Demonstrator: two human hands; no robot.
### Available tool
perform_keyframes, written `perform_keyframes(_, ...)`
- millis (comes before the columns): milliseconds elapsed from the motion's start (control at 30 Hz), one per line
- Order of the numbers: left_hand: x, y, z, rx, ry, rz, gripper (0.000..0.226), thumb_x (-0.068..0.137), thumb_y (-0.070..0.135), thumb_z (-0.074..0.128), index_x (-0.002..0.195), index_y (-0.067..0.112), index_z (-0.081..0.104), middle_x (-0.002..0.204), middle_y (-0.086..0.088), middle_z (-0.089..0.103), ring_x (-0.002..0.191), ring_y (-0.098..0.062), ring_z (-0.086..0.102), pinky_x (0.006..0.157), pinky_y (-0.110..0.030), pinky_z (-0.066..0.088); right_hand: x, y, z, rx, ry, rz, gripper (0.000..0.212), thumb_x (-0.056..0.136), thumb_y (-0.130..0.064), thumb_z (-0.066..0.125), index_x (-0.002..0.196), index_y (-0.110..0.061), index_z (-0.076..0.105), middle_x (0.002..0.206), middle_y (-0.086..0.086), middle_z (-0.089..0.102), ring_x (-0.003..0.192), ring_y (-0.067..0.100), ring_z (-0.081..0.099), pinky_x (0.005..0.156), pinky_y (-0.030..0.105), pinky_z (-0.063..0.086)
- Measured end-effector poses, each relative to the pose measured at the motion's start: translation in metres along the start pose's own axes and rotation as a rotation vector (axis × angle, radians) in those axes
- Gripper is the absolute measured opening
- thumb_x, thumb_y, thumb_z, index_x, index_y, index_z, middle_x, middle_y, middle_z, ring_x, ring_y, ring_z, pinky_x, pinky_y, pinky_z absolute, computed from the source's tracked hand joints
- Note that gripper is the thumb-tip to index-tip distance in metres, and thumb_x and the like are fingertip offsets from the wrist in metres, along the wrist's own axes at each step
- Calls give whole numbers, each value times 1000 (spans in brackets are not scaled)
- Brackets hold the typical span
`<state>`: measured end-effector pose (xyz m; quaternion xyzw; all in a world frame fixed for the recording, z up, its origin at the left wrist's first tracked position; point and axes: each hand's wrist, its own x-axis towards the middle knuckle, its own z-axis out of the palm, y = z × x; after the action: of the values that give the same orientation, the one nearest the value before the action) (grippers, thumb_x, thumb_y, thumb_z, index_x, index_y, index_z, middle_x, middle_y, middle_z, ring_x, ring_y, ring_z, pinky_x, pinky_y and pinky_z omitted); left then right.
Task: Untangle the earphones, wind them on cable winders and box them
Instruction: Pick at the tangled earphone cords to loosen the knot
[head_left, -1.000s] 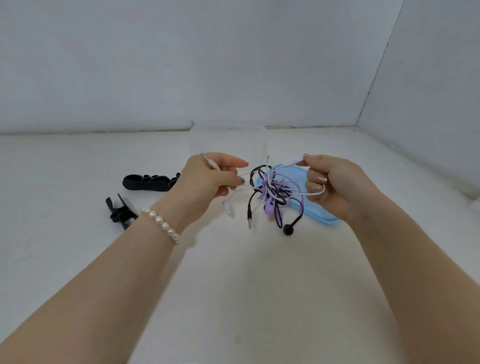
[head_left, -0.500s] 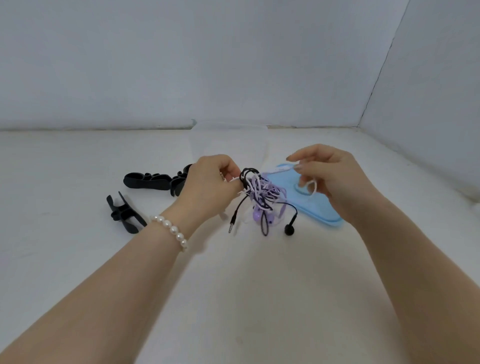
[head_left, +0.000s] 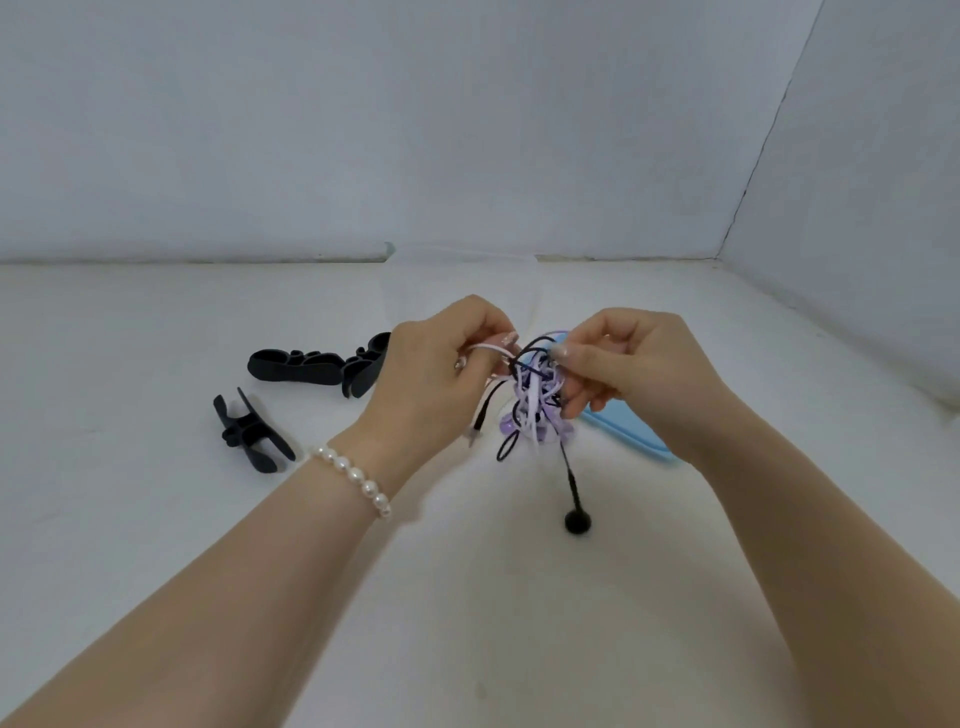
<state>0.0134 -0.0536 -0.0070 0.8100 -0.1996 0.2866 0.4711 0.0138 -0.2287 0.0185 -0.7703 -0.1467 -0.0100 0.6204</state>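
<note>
Holding a tangle of earphones (head_left: 530, 405) up above the table (head_left: 156, 519), mid-frame, we see black, white and purple cords knotted together. Left hand (head_left: 431, 379) sits at 9 o'clock of the tangle, fingers curled, pinching a pale cord. Right hand (head_left: 634, 374) at 3 o'clock, fingers curled, pinching into the knot. Black earbud (head_left: 577, 521) dangles at 6 o'clock; a jack plug (head_left: 475, 431) hangs lower left. Blue lid (head_left: 628, 434) lies behind the right hand, mostly hidden. Two black cable winders (head_left: 317, 366) (head_left: 249, 431) lie at 9 o'clock of the left hand. Pearl bracelet (head_left: 353, 478) on the left wrist.
</note>
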Motion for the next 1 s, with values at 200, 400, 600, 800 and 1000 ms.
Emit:
perform_keyframes(200,3,3,0,-296,0,-160,26,88,-5,54,78,19,59,68,14,70,68,-6,68,66,-23,56,1,-4,-4,-203,118,-120,41,63,3,79,83,-24,55,75,-1,50,58,8,42,54,15,34)
perform_keyframes(400,5,4,1,-567,-138,-469,14,85,-3,60,77,9,61,75,-5,73,73,-21,68,71,-30,58,-2,-4,-4,-318,-55,-51,46,61,-1,82,97,-27,66,98,-1,66,82,6,64,75,21,53)
perform_keyframes(600,15,-4,-10,-681,3,-767,29,79,-16,51,85,12,61,89,-5,64,76,-16,61,69,-28,50,2,0,-6,-107,138,42,15,72,-14,78,67,-5,67,47,-3,59,38,5,48,43,16,41)
perform_keyframes(800,11,3,-7,-346,202,-326,17,72,15,68,58,16,58,53,10,55,54,-5,44,56,-16,35,6,4,-9,7,249,57,18,77,-14,74,68,0,66,54,9,60,43,13,50,44,19,45)
perform_keyframes(1000,4,8,2,-110,-88,-268,19,57,42,83,63,32,68,75,5,61,64,-5,47,58,-12,32,8,5,-12,102,281,79,16,80,-13,70,67,-4,67,61,12,62,47,17,54,46,20,47)
